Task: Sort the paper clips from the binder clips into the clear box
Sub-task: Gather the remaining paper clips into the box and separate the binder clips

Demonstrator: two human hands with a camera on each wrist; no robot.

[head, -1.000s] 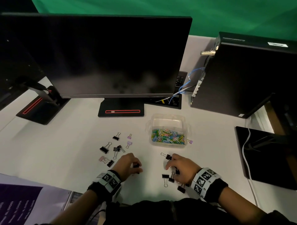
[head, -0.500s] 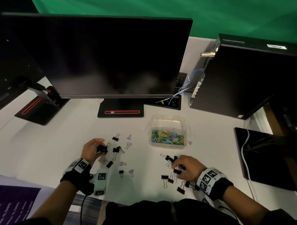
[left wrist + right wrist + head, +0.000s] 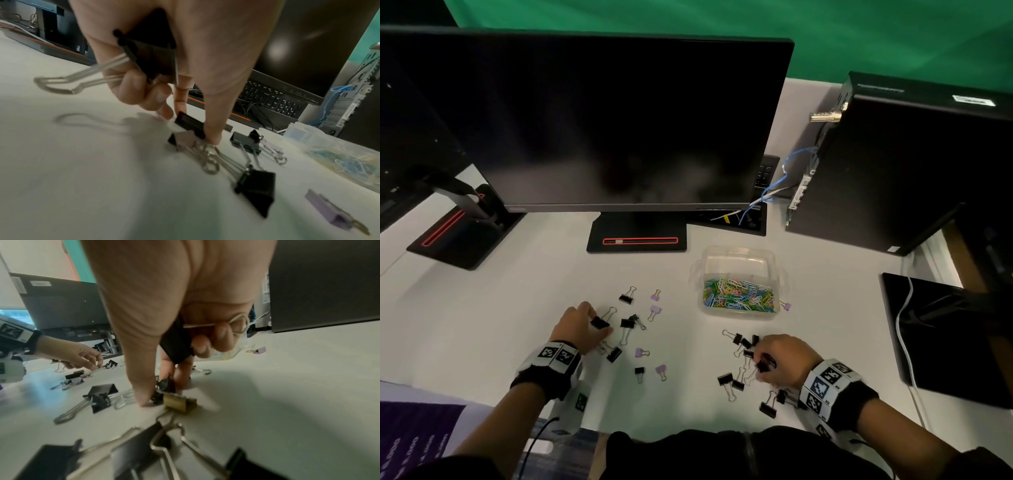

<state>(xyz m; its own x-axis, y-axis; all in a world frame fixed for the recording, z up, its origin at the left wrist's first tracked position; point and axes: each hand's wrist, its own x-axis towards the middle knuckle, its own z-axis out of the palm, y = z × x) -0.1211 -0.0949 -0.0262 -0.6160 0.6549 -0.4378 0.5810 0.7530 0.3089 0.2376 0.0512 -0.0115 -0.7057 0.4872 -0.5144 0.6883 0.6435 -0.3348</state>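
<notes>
The clear box (image 3: 739,257) stands mid-table with a heap of coloured paper clips (image 3: 739,295) inside. Black binder clips (image 3: 626,297) and small purple ones (image 3: 654,311) lie scattered left of it. A second black cluster (image 3: 736,339) lies lower right. My left hand (image 3: 599,323) holds one black binder clip (image 3: 152,53) in its curled fingers. Its thumb and forefinger touch another clip (image 3: 190,123) on the table. My right hand (image 3: 760,363) keeps a black binder clip (image 3: 176,340) tucked in its curled fingers. Its thumb and forefinger pinch a small black clip (image 3: 164,386) beside a gold one (image 3: 179,402).
A large dark monitor (image 3: 602,120) and its stand base (image 3: 637,236) fill the back. A second stand (image 3: 458,233) is at the left, a computer tower (image 3: 911,164) at the right back, a black slab with a white cable (image 3: 945,335) at the right. One purple clip (image 3: 786,306) lies beside the box.
My left hand swung from the table's middle out to the left cluster, carrying a black clip. My right hand stayed over the right cluster, fingers working at the clips.
</notes>
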